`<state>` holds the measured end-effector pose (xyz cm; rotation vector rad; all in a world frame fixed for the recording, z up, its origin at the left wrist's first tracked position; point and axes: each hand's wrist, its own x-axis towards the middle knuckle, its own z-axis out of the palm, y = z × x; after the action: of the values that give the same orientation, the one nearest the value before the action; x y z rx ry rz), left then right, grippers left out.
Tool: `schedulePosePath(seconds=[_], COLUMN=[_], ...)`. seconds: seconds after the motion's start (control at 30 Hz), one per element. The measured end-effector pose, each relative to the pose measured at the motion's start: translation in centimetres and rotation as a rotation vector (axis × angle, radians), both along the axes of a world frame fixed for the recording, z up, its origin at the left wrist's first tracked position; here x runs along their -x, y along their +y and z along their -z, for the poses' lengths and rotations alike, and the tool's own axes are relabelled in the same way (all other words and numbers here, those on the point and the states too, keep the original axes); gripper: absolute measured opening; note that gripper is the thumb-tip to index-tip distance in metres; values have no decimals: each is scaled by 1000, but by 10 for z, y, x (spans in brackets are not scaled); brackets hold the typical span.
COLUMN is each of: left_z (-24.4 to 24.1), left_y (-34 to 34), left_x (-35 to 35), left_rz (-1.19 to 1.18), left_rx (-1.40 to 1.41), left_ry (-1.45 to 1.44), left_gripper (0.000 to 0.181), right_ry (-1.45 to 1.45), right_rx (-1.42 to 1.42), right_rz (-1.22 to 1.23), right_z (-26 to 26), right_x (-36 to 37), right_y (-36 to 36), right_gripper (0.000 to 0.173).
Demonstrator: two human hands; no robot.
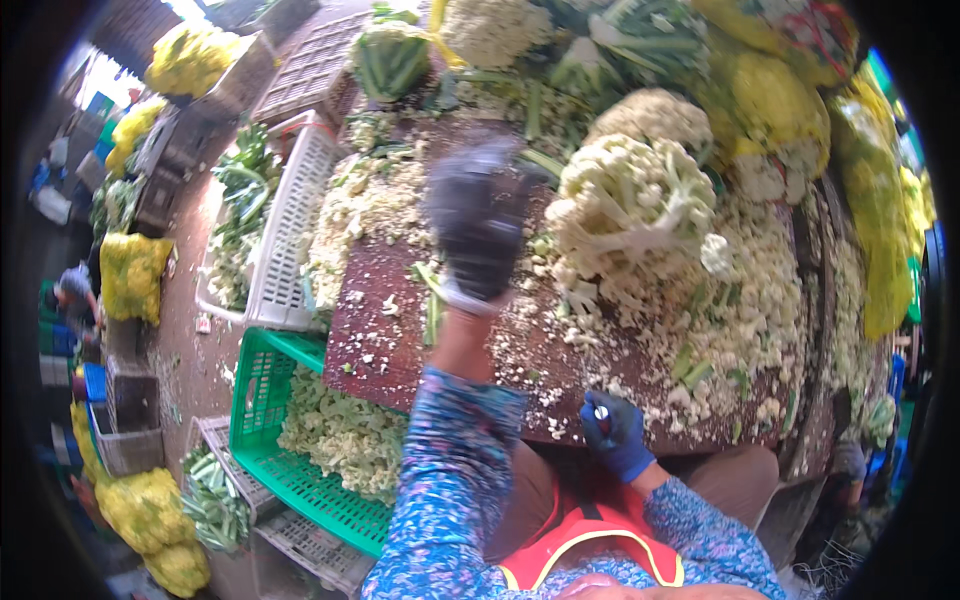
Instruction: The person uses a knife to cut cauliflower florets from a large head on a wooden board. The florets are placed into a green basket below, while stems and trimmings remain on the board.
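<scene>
My left hand (480, 214), in a dark glove, is stretched out over the middle of a red-brown wooden board (375, 315). Motion blurs it, and whether its fingers hold anything is unclear. Close by on its right rests a large cut cauliflower head (630, 202), its pale stalks showing. At the board's near edge my right hand (619, 439), gloved in blue, is closed around a small red-handled tool (602, 420) with a shiny metal end; any blade is hidden. Cauliflower crumbs (675, 322) and bits of green stem cover much of the board.
Left of the board, a green plastic crate (315, 487) holds cauliflower florets (345, 435). A white crate (292, 225) beyond contains leaves and trimmings. More cauliflowers (495, 34) and yellow net sacks (772, 105) line the far side. Another person (75, 289) is at far left.
</scene>
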<state>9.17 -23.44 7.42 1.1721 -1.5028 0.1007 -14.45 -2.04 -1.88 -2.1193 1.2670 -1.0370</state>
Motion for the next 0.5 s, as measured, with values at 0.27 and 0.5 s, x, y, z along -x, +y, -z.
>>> schedulePosePath(seconds=[0.27, 0.5], left_z=[84, 35], left_y=[-1, 38], left_x=[-32, 24], left_rz=[-194, 196], left_rx=[-865, -1171], left_ry=[-645, -649], left_gripper=[67, 91], right_ry=[32, 53], right_rx=[-44, -10], right_rz=[7, -15], right_z=[3, 3], right_x=[3, 2], right_y=[0, 0], right_gripper=[34, 35])
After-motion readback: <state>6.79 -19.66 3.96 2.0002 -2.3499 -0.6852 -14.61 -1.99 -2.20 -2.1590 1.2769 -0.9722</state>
